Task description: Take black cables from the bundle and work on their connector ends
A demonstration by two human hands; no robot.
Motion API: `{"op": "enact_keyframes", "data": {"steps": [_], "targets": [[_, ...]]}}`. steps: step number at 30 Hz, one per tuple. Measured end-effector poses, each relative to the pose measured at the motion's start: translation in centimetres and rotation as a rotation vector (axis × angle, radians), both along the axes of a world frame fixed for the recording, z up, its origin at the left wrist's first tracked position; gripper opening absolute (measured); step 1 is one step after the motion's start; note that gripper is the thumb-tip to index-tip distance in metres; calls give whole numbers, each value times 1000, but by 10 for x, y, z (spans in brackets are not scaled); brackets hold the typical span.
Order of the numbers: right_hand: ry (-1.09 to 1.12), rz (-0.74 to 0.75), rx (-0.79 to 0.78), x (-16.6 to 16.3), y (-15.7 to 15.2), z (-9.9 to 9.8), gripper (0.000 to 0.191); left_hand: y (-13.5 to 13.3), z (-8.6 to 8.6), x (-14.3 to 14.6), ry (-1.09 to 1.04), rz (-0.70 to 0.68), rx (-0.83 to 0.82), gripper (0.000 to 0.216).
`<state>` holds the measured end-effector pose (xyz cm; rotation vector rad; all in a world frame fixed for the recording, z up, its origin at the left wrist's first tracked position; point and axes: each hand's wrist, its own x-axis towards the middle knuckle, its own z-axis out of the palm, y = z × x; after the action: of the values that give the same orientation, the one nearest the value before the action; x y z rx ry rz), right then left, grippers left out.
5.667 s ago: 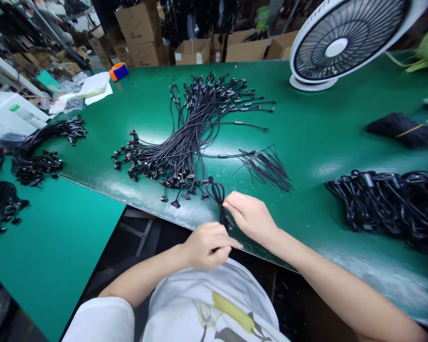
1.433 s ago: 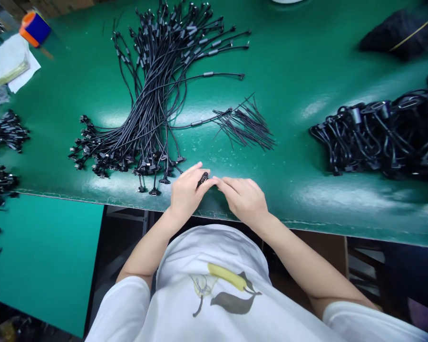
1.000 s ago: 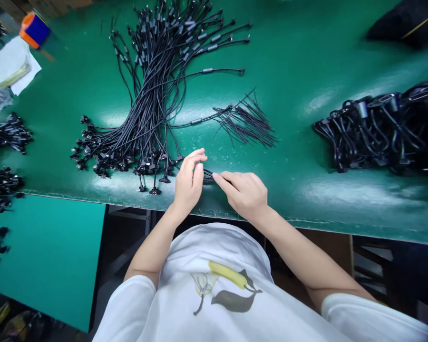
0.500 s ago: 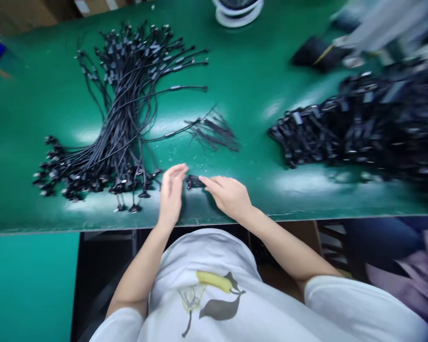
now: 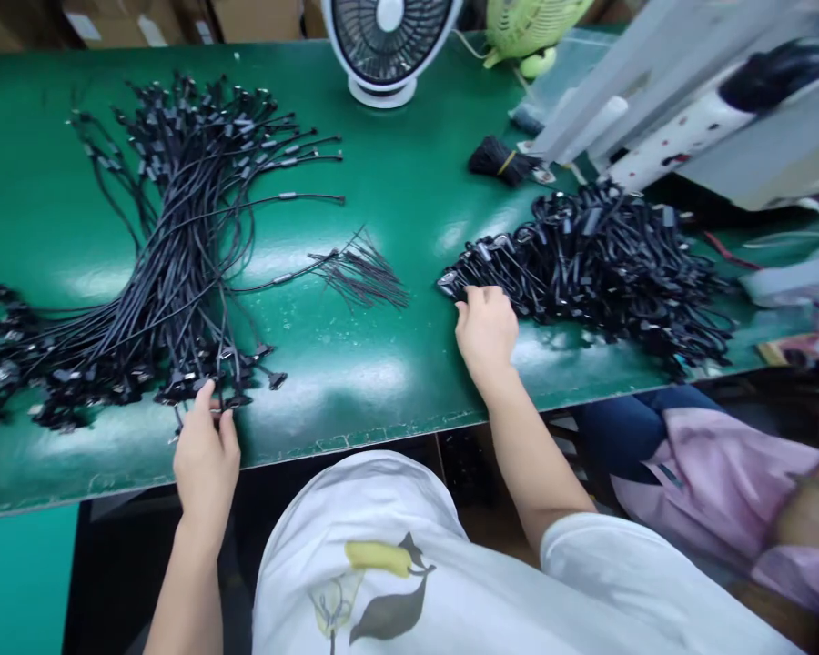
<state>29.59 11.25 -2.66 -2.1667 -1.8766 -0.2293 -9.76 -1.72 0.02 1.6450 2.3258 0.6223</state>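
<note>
Closest to us, the left hand (image 5: 206,455) reaches just past the near edge of the green tabletop (image 5: 396,364), thumb and fingers stretched forward and close together. Their tips touch the connector ends of the loose cables (image 5: 177,255), though we cannot tell whether they pinch one. Those cables lie straight ahead of this hand. Their long axis runs away from us and a little to the right, with plugs fanned out at the near and far ends. Farther in and well apart to the right, the right hand (image 5: 486,327) rests palm down with its fingers curled onto the near-left tip of the heap of coiled cables (image 5: 587,264). We cannot see whether it grips anything there. The heap stretches rightward and away from that hand, so each hand is nearest its own pile. Between the two piles lies a thin spray of twist ties (image 5: 365,273). Beyond them sits a small tied black bundle (image 5: 498,159), then a white fan (image 5: 386,41) at the far edge. Another person's pink garment (image 5: 710,482) shows at the right, below the tabletop's edge.
</note>
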Motion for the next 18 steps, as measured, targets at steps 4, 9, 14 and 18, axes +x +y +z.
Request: {"op": "enact_keyframes", "data": {"steps": [4,9,14,18], "targets": [[66,71,18,-17,-6,27,36,0,9,1,-400,143,69,47],[383,780,15,-115,-24,61,38,10,46,9,-1402,149,90,36],[497,1312,-81,-246,13,75,36,-25,102,23,-1629,-299,-98,28],[565,1200,-90,-286,78,81,21,-69,124,-10,-1810,-564,195,17]]}}
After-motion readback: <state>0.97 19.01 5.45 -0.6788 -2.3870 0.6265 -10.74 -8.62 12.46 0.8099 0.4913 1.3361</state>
